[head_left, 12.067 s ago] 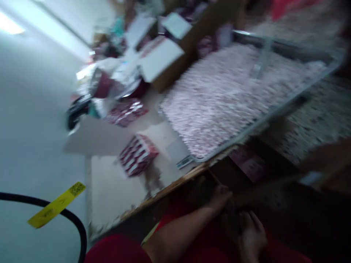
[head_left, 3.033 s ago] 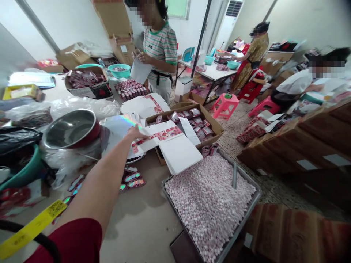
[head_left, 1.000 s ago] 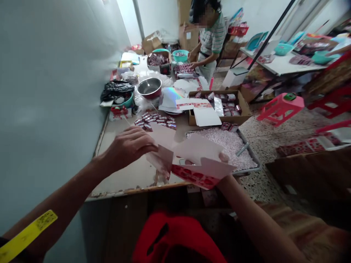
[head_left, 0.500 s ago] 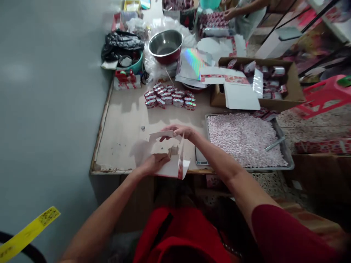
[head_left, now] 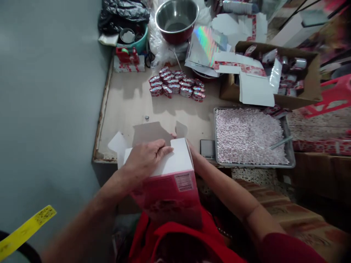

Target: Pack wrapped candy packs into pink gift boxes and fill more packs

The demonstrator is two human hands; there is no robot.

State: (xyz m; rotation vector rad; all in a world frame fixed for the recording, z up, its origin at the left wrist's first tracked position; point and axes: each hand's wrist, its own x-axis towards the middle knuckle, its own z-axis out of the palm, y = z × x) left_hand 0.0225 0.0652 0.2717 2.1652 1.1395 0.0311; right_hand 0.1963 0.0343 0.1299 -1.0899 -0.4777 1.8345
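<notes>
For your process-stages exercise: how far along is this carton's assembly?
Done: the red carton is already formed into a box. In hand: the left hand presses one white flap down; the right hand is mostly hidden behind it. Left: other flaps stick up, unfolded.

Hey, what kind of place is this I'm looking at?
Probably a small sweets-packing workshop: a metal tray heaped with pink and white candies, a cluster of red foil packets on the worktable, and a red-and-white carton under the left hand.
</notes>
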